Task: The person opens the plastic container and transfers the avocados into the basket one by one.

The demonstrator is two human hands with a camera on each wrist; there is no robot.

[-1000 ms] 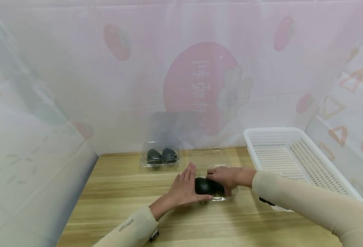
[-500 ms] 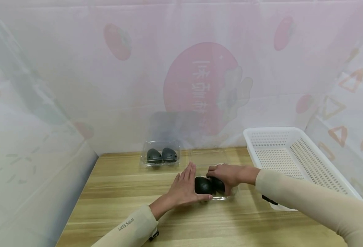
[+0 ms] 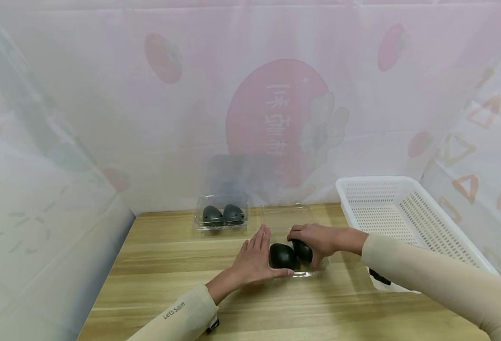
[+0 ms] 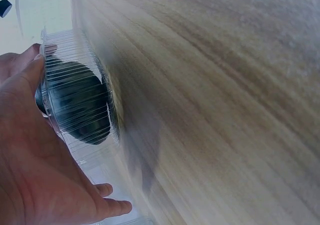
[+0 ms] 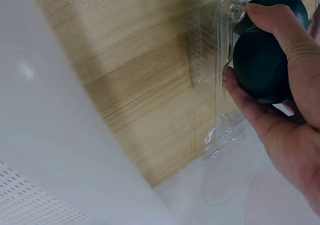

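Two dark green avocados sit in a clear plastic clamshell box (image 3: pixel 305 274), its lid (image 3: pixel 288 217) folded back away from the person. My right hand (image 3: pixel 318 240) grips the right avocado (image 3: pixel 302 251) with curled fingers and thumb; in the right wrist view this avocado (image 5: pixel 262 67) tilts within the box. The left avocado (image 3: pixel 282 256) lies beside it, next to my left palm. My left hand (image 3: pixel 254 265) rests along the box's left side, fingers straight and thumb spread along the front rim. In the left wrist view, an avocado (image 4: pixel 80 102) shows through the ribbed wall.
A closed clear box (image 3: pixel 221 227) with two more avocados stands at the back near the printed curtain. On the right is a white perforated basket (image 3: pixel 451 222), partly behind the right sleeve. The wooden table (image 3: pixel 156 265) carries everything.
My right hand has shifted slightly right and away from me, and the right avocado in its grip has moved and tilted with it. My left hand stays in place.
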